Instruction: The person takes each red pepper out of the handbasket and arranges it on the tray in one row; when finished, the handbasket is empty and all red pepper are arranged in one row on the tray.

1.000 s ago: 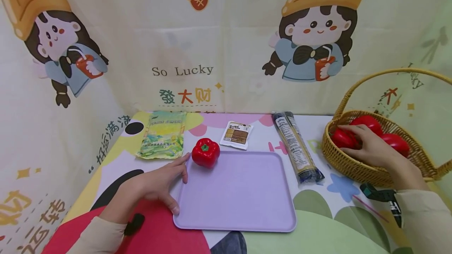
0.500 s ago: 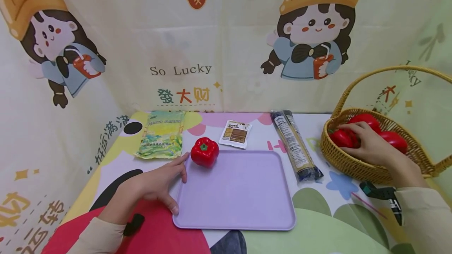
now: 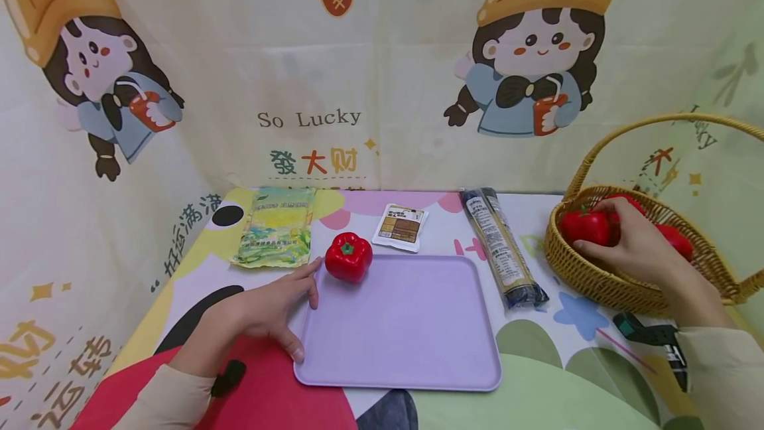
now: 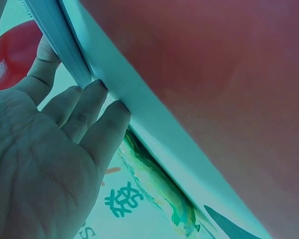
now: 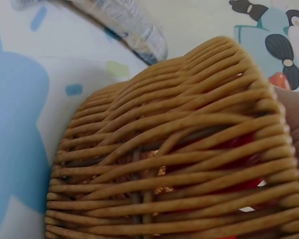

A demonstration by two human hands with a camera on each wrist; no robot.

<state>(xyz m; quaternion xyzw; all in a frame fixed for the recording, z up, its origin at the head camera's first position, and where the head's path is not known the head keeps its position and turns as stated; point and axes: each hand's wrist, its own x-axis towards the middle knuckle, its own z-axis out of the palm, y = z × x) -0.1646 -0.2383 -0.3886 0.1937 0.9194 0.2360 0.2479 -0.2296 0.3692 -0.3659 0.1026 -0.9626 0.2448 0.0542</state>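
My left hand (image 3: 268, 307) rests at the left edge of the lilac tray (image 3: 400, 330), thumb near the front corner and fingers at the far one. In the left wrist view the fingers (image 4: 107, 124) are extended against the tray's side. A red bell pepper (image 3: 349, 257) sits on the tray's far left corner. On the right, my right hand (image 3: 638, 241) reaches into a wicker basket (image 3: 573, 277) and grips a red, rounded vegetable with a green stem (image 3: 581, 227). Another red item (image 3: 677, 241) lies beyond the hand. The right wrist view shows mostly basket weave (image 5: 179, 174).
A yellow-green packet (image 3: 274, 227) lies left of the tray, and a small white-and-brown sachet (image 3: 400, 226) behind it. A long dark-ended packet (image 3: 503, 251) lies between tray and basket. The basket's tall handle (image 3: 656, 121) arches above it. A printed curtain stands behind.
The gripped red vegetable has turned and risen slightly inside the basket, so its green stem now faces up. My left hand, the tray and the bell pepper stay put.
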